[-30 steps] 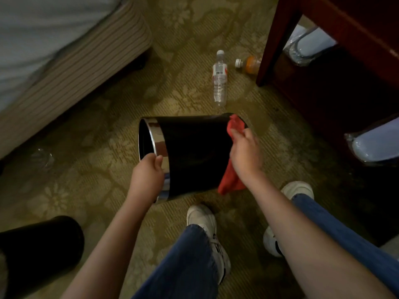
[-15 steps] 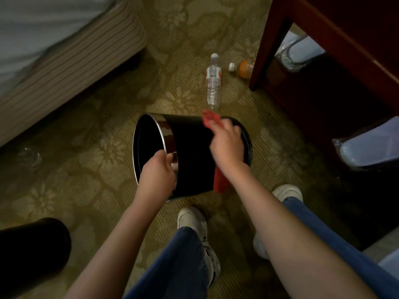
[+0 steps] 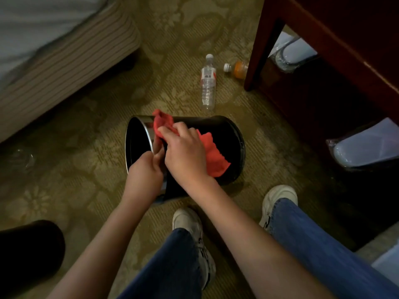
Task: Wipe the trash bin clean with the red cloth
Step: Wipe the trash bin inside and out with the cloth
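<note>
A black trash bin (image 3: 228,134) with a chrome rim is held on its side above the carpet, its mouth facing left. My left hand (image 3: 144,175) grips the rim at the near side of the mouth. My right hand (image 3: 183,152) holds the red cloth (image 3: 212,151) against the bin's upper wall, close to the rim. One end of the cloth bunches at the rim, the other trails to the right over the bin's side. Part of the bin's near side is hidden behind both hands.
A clear water bottle (image 3: 208,87) and an orange drink bottle (image 3: 238,69) lie on the patterned carpet beyond the bin. A bed (image 3: 60,52) stands at the left, dark wooden furniture (image 3: 336,46) at the right. Another black bin (image 3: 28,253) lies at the lower left. My shoes are below the bin.
My right hand slid the red cloth along the bin's wall from its base end on the right to the rim on the left. The bin turned its base more toward the camera.
</note>
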The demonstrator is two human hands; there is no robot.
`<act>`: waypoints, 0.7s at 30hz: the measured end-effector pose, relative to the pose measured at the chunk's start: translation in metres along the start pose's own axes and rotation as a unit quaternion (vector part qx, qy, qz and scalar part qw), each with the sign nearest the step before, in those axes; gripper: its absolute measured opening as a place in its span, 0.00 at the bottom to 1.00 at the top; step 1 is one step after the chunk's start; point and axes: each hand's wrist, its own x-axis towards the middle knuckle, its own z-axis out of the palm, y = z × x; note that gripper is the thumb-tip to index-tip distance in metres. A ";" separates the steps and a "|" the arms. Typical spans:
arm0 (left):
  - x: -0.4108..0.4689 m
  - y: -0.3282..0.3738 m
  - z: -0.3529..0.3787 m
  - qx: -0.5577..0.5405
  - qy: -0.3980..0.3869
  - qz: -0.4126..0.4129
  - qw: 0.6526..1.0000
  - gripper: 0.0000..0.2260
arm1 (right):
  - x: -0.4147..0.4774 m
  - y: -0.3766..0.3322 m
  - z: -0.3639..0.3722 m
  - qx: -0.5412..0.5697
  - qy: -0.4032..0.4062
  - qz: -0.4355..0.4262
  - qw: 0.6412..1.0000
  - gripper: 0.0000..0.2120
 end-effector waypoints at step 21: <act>0.003 -0.042 -0.020 -0.019 -0.002 -0.069 0.997 0.13 | -0.041 -0.026 0.031 -0.002 -0.058 -0.048 0.997 0.23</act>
